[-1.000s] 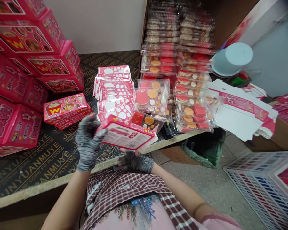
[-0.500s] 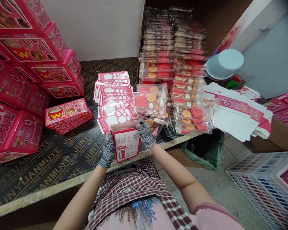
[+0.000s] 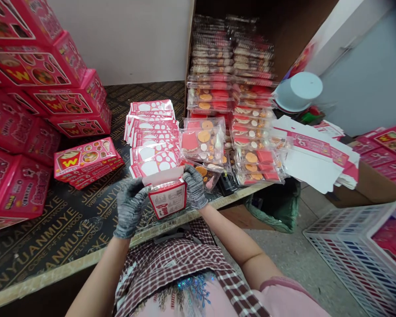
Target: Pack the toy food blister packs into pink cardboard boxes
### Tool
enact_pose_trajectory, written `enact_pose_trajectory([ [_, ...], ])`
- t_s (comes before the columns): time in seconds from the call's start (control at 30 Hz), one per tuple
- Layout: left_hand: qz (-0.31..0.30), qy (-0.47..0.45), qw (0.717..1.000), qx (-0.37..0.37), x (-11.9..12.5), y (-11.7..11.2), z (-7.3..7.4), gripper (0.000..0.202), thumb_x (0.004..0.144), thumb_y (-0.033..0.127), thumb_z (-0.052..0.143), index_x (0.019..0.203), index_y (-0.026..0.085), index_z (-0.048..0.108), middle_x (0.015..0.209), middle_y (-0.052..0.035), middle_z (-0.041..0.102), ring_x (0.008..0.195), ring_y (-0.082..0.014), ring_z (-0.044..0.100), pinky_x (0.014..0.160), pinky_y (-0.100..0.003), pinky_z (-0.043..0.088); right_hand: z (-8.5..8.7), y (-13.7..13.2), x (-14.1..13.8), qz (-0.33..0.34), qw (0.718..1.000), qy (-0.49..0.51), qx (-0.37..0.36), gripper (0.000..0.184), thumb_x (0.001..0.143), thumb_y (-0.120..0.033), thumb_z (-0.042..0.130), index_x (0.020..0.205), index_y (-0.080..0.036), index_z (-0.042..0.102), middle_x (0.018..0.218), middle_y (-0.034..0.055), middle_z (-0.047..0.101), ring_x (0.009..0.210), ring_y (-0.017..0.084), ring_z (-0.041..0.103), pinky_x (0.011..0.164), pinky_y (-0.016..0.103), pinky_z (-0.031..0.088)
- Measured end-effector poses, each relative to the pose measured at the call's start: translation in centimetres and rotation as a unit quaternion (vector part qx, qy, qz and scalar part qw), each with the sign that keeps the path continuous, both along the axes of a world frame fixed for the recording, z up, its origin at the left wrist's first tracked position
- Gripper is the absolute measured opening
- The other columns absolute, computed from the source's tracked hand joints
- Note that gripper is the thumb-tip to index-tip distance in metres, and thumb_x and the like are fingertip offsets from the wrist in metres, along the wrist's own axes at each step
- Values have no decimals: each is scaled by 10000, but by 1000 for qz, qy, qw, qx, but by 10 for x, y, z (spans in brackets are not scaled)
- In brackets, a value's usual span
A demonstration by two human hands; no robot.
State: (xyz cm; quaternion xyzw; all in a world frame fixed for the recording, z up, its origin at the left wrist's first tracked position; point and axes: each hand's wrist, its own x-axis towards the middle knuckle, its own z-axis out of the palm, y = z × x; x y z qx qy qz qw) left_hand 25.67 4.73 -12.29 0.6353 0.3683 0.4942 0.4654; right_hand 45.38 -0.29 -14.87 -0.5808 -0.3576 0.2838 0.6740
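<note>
A small pink and red cardboard box (image 3: 167,201) stands near the table's front edge, its printed back towards me and its pale top flap raised. My right hand (image 3: 195,187), in a grey knit glove, grips the box's right side near the top. My left hand (image 3: 130,207), gloved alike, has its thumb and fingertips closed at the upper left corner, by the flap. Just behind the box lie fanned pink printed cards (image 3: 155,136) with white cut-out shapes. Clear bags of red and orange pieces (image 3: 203,141) lie right of the cards.
Closed pink boxes (image 3: 82,158) lie stacked on the table (image 3: 99,207) at left, beside a taller wall of pink cartons (image 3: 67,97). A large carton of bagged pieces (image 3: 251,79) stands behind. To the right are flat box blanks (image 3: 317,163), a green-lined bin (image 3: 277,207) and a white crate (image 3: 343,237).
My left hand has shifted from the box's left side up and outward to its top left corner. The box now sits lower and more tilted, its top flap standing out. My right hand stays on its side.
</note>
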Motion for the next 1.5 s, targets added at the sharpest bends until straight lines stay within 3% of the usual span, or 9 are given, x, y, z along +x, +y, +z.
enact_pose_trajectory([
  [0.13,-18,61,990,128,-16,-22,19,163,796,342,794,876,206,754,1004,-61,793,923,-227,760,880,-390,634,10,-9,-9,38,996,59,62,387,825,-575,547,747,-220,683,855,76,738,906,262,704,901,422,559],
  [0.23,-27,99,975,197,-18,-29,23,88,828,302,769,856,220,770,1008,-52,797,896,-212,769,871,-368,645,14,-21,-11,73,992,41,89,488,826,-672,545,733,-216,693,928,106,754,993,301,707,938,461,542],
  [0.3,-20,131,966,222,-18,-27,26,80,833,281,763,890,228,782,1000,-44,799,889,-207,771,879,-356,642,17,-27,-8,78,994,-9,77,409,805,-625,653,762,-223,719,976,102,762,993,293,708,952,459,535],
  [0.53,-36,127,978,163,-15,-16,37,134,804,327,803,872,213,781,813,-14,789,660,-172,733,644,-274,621,34,-26,12,112,988,-102,38,171,822,-392,734,774,-230,764,783,31,748,736,187,680,762,355,568],
  [0.8,-40,166,941,291,-17,-33,37,79,861,237,747,922,201,782,1016,-64,795,914,-194,771,870,-318,647,41,-30,26,159,983,-91,13,190,777,-397,797,724,-216,773,777,38,760,754,203,718,771,359,594],
  [1.03,-60,167,957,229,-11,-30,44,82,880,248,725,885,179,770,886,-51,795,800,-180,769,779,-296,654,37,-29,27,148,984,-87,36,222,776,-409,817,701,-208,762,754,39,766,769,195,743,796,328,615],
  [1.17,-53,187,921,337,-13,-37,38,103,909,227,685,962,165,748,1022,-87,784,909,-188,764,838,-311,644,35,-30,37,160,980,-110,53,207,828,-397,783,729,-215,773,779,37,776,774,190,754,808,331,626],
  [1.3,-18,222,880,421,-17,-36,31,69,896,177,692,961,162,709,1034,-97,776,943,-198,757,852,-320,635,29,-41,36,223,945,-205,125,135,871,-347,760,934,-235,803,1014,65,798,970,220,766,914,360,620],
  [1.5,-70,308,804,504,16,-30,37,288,962,140,506,1187,137,687,1112,-140,757,955,-257,731,807,-381,606,16,-74,42,120,913,-361,147,272,924,-286,700,1194,-273,733,1274,69,727,1213,223,679,1082,388,539],
])
